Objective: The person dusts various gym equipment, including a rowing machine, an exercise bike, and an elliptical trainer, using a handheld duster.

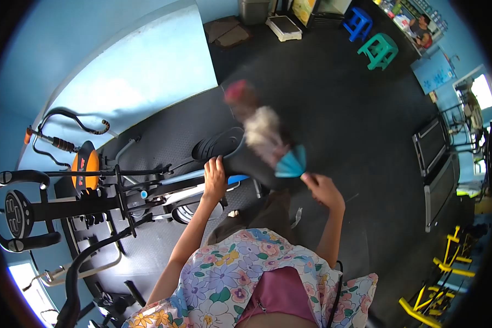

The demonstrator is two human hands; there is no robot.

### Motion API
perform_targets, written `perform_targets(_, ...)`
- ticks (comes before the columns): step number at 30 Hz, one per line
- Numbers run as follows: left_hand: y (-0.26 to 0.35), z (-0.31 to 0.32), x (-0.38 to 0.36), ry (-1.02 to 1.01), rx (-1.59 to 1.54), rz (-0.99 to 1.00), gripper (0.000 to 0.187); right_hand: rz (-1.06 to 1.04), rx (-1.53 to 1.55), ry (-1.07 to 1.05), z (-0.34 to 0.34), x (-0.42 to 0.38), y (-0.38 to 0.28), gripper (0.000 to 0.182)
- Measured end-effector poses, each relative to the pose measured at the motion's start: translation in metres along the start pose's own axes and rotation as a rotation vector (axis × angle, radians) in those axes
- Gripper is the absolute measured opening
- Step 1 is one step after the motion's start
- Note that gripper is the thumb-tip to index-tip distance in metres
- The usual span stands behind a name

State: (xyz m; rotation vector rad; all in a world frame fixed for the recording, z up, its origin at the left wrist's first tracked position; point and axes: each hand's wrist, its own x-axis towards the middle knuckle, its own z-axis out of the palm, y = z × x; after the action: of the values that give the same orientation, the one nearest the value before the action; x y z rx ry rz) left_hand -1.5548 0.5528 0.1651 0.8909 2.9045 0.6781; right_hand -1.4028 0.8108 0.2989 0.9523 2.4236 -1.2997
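Note:
My right hand (325,192) is closed around the handle of a fluffy duster (263,129). The duster has teal at its base, cream in the middle and a red tip, and it is blurred by motion. In this view its head overlaps the black seat (254,164) of an exercise bike. My left hand (215,177) rests on the seat's edge with its fingers laid over the top, nothing held in it. To the left stretch the bike's frame, handlebars and oval console (19,214).
A light blue partition (131,65) stands at the upper left. Blue (358,24) and green (378,52) plastic stools are at the upper right, near a person (422,31) behind a counter. Treadmills (441,191) and yellow gym frames (448,257) line the right side.

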Motion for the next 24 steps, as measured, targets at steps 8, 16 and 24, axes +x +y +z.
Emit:
perform_targets(8, 0.047, 0.004, 0.024, 0.136, 0.002, -0.454, 0.073, 0.009, -0.154, -0.532, -0.098, 0.153, -0.025, 0.042)
perform_targets(16, 0.055, -0.011, 0.034, 0.076, 0.054, -0.710, 0.071, -0.139, -0.484, -0.957, -0.136, 0.271, -0.051, 0.051)
perform_targets(24, 0.242, -0.214, 0.122, 0.897, -0.722, 0.029, 0.063, -0.665, -0.578, -0.900, -0.109, 0.288, -0.082, 0.041)
